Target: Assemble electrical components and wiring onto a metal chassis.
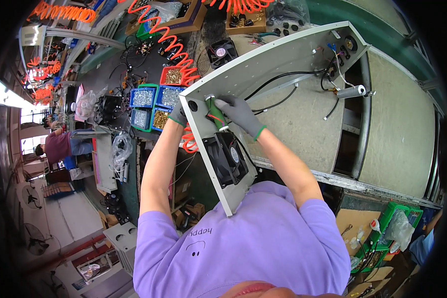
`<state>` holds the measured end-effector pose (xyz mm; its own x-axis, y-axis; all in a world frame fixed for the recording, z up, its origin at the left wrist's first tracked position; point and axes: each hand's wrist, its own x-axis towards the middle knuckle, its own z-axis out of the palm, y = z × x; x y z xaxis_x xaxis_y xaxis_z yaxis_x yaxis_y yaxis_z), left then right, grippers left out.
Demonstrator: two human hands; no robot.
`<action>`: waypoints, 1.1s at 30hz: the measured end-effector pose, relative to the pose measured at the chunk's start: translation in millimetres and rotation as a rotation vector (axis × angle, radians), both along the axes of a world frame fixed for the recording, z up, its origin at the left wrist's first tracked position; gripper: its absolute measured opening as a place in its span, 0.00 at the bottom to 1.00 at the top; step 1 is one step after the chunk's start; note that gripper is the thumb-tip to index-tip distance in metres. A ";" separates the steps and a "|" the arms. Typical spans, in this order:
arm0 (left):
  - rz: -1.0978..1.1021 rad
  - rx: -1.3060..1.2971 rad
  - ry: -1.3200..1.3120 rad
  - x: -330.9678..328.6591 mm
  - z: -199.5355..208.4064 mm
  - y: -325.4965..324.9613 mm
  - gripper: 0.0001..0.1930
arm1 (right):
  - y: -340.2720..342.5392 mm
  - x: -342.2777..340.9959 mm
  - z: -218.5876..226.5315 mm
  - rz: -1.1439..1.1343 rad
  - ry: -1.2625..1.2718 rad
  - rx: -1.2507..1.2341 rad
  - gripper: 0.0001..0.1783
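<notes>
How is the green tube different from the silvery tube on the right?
The green tube has a reddish strip across it; the silvery tube looks ridged. In the picture, the green tube runs mostly up and down; the silvery tube runs mostly sideways. The right grip holds the green tube; no grip touches the silvery tube. Both show a white end.
</notes>
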<state>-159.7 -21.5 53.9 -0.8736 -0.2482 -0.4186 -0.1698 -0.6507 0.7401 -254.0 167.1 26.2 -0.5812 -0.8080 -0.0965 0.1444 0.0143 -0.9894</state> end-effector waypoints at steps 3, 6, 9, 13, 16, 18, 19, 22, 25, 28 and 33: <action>0.103 -0.071 -0.087 -0.5 7.4 8.6 0.15 | 26.2 -2.0 1.4 0.106 -0.183 0.019 0.27; 0.077 -0.069 -0.066 2.6 1.7 3.9 0.15 | 47.5 4.6 -5.4 0.298 -0.211 0.005 0.23; 0.045 -0.068 -0.045 7.5 -2.0 -0.7 0.15 | 54.7 11.3 -9.2 0.378 -0.197 -0.025 0.23; 0.002 -0.072 -0.017 8.7 -8.7 -3.9 0.15 | 52.7 15.4 -9.2 0.366 -0.352 -0.059 0.22; -0.024 -0.076 0.006 8.5 -13.4 -7.2 0.15 | 54.8 22.1 -6.6 0.306 -0.482 -0.061 0.21; -0.039 -0.078 0.023 7.9 -16.7 -9.7 0.15 | 57.5 27.0 -1.1 0.271 -0.566 -0.039 0.20; -0.047 -0.079 0.032 8.5 -18.1 -10.7 0.15 | 59.5 28.4 4.2 0.237 -0.680 -0.025 0.19; -0.069 -0.082 0.059 7.8 -22.5 -14.1 0.14 | 62.5 29.3 18.8 0.174 -0.818 0.012 0.18; -0.088 -0.084 0.089 8.0 -26.8 -16.3 0.14 | 58.4 35.2 13.9 0.136 -0.786 -0.011 0.19; -0.093 -0.088 0.122 11.8 -32.1 -20.4 0.14 | 62.9 33.3 23.6 0.161 -0.737 -0.054 0.20; -0.110 -0.088 0.177 11.8 -47.2 -34.5 0.14 | 59.4 32.9 34.7 0.167 -0.588 -0.011 0.21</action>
<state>-147.9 -56.0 6.7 -0.9552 -0.1764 -0.2376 -0.0985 -0.5675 0.8175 -221.2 226.5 60.9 -0.2980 -0.8865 -0.3539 0.6633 0.0743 -0.7446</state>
